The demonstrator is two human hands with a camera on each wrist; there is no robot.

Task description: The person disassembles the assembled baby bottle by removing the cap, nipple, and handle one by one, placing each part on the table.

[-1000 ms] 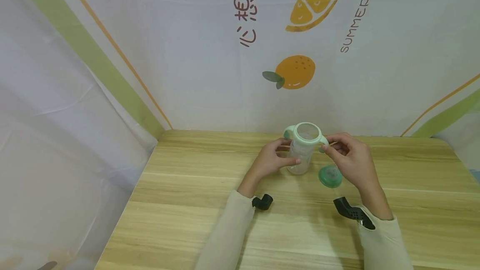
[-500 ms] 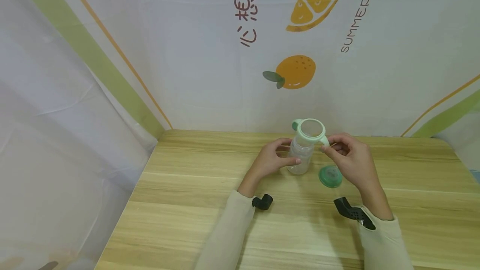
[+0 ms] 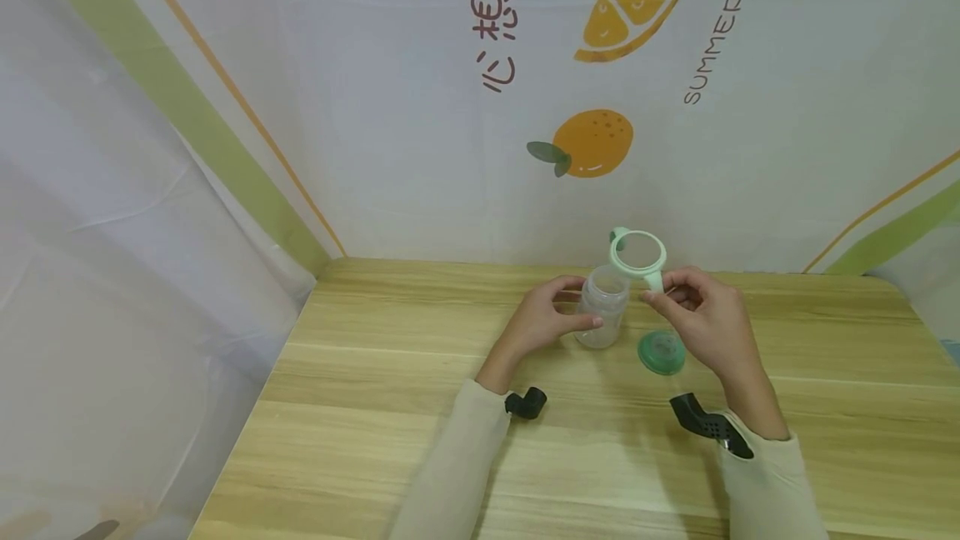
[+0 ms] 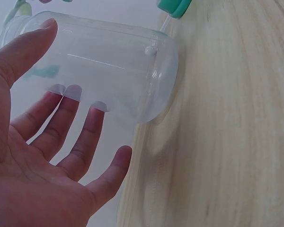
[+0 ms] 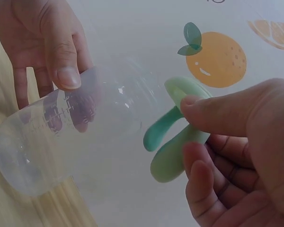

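My left hand [image 3: 542,312] holds a clear baby bottle [image 3: 603,319], thumb on the near side and fingers behind. The open-topped bottle stands upright on the table; printed measuring marks show on its wall in the right wrist view. Up and to the right of its mouth, my right hand [image 3: 705,315] pinches one handle of a pale green two-handled bottle ring [image 3: 654,282]. That ring is tilted and off the bottle's neck, as a gap in the right wrist view [image 5: 168,163] shows. A green lid [image 3: 662,353] lies on the table between bottle and right hand.
The wooden table [image 3: 360,407] ends at a white curtain [image 3: 405,148] printed with oranges, close behind the bottle. Another white cloth [image 3: 112,315] hangs on the left. Black wrist-camera mounts [image 3: 527,403] stick out from both sleeves.
The handled ring has lifted off the bottle's neck and moved up and right in my right hand, tilting. My left hand and the bottle have stayed put, as has the green lid.
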